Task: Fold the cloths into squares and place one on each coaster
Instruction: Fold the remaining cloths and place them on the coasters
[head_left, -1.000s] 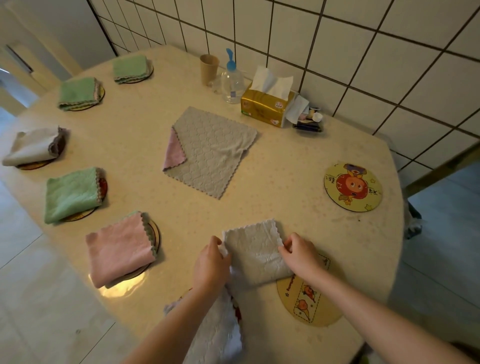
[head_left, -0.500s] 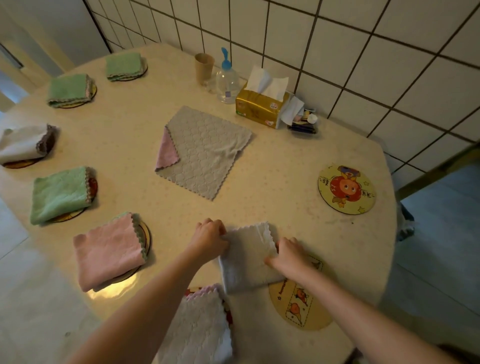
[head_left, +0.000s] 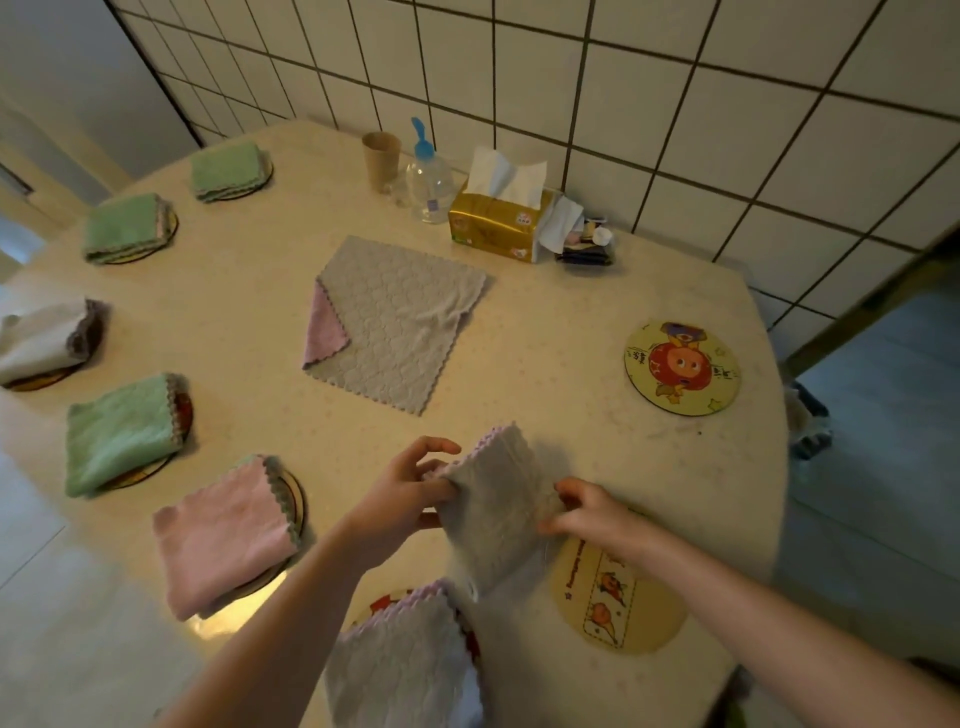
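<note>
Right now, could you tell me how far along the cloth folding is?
Six coasters already carry folded cloths: five down the left edge, such as the pink folded cloth, and one nearest the camera. In hand: the left hand and right hand hold a grey folded cloth beside the carrot coaster. Left: the flat grey cloth is still unfolded, and the cartoon coaster is bare.

The grey cloth (head_left: 493, 512) in my fingers (head_left: 452, 486) is soft and fuzzy, with a bumpy pattern and wavy edges. The worktop (head_left: 545, 332) is smooth, speckled and a bit shiny. The round coasters (head_left: 681, 368) look hard and glossy. The cup (head_left: 382, 161) looks like brown paper, the bottle (head_left: 429, 182) like clear plastic.
</note>
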